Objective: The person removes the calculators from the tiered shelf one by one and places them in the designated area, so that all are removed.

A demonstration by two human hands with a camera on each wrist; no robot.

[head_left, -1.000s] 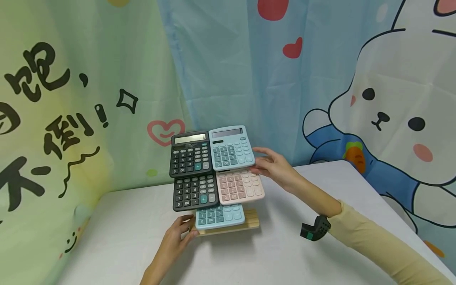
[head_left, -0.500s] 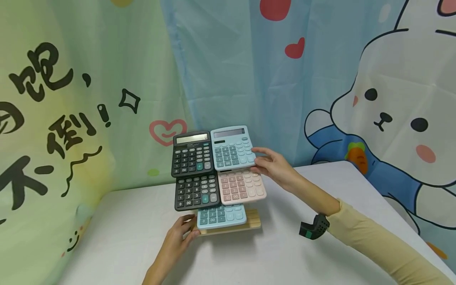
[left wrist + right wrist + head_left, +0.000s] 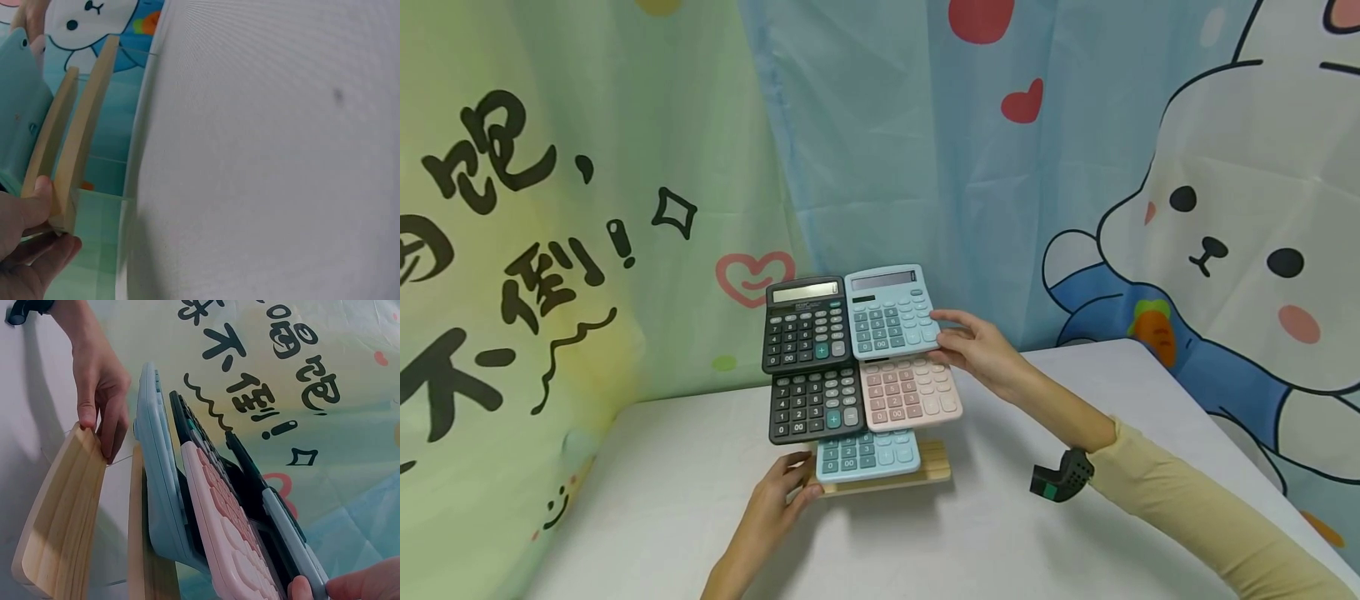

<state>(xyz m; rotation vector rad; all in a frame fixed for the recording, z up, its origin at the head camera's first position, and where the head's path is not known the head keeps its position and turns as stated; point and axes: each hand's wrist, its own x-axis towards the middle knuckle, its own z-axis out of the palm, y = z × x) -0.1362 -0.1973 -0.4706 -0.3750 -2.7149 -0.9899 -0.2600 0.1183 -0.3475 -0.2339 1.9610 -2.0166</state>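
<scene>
My left hand [image 3: 767, 504] pinches the left end of a pale wooden stand [image 3: 934, 464]; in the left wrist view the thumb [image 3: 40, 197] lies on one side of its slats and fingers on the other. At the top right, a light blue calculator [image 3: 891, 315] is held at its lower right edge by my right hand [image 3: 983, 354]. Beside it leans a black calculator [image 3: 805, 333]. Below these are another black calculator [image 3: 816, 408] and a pink calculator [image 3: 912, 392], both partly covered. A second light blue calculator [image 3: 868, 458] sits lowest, its upper part hidden.
A white-covered table [image 3: 662, 492] lies under the stand. Behind it hangs a printed curtain [image 3: 865, 150] with a cartoon rabbit and hearts. A black device [image 3: 1063, 479] is worn on the right wrist.
The scene has drifted slightly right in the head view. Both hands keep their holds, and the calculators stay in the same arrangement.
</scene>
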